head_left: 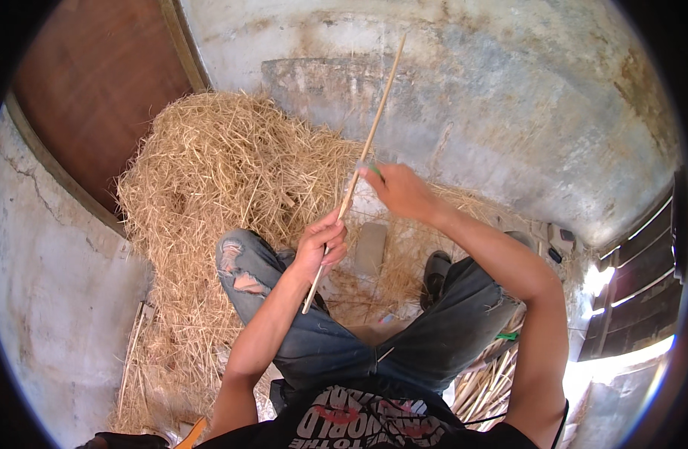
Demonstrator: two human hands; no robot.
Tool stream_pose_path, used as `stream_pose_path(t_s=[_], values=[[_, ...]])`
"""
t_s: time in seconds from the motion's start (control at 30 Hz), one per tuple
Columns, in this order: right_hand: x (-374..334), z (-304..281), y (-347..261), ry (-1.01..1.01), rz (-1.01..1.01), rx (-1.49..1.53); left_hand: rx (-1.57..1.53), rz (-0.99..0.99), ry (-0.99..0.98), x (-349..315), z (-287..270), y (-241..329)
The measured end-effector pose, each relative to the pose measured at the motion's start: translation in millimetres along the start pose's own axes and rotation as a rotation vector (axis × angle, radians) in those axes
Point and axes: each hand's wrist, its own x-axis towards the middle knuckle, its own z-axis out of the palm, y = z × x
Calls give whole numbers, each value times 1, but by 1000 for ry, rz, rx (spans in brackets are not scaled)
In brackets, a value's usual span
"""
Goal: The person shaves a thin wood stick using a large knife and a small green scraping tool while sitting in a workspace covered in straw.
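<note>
A long, thin wooden stick (380, 112) slants up and away to the right in front of me. My left hand (319, 245) is closed round its lower part, and the near end pokes out below the fingers, over my thigh. Higher on the stick, my right hand (404, 191) grips a small green-handled knife (374, 170) against the wood. Its blade is mostly hidden by the fingers and hard to make out. Below the hands are my bent knees in torn jeans (314, 329).
A big heap of straw (224, 165) lies at left, against a brown door panel (97, 90) and stained wall (494, 97). A flat block (370, 248) sits between my legs. Many split sticks (486, 393) lie beside my right thigh. Slatted boards (640, 269) stand far right.
</note>
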Motion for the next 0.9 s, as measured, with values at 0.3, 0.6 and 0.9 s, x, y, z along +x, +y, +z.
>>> stream_pose_path(t_s=[0.3,0.6,0.9], values=[[11,-46,-6,-336,13,443,147,103,50,0,21,26],[33,-66,-27,13,-126,172,605,273,95,36,38,40],[34,-44,20,-42,-360,152,722,230,216,111,36,55]])
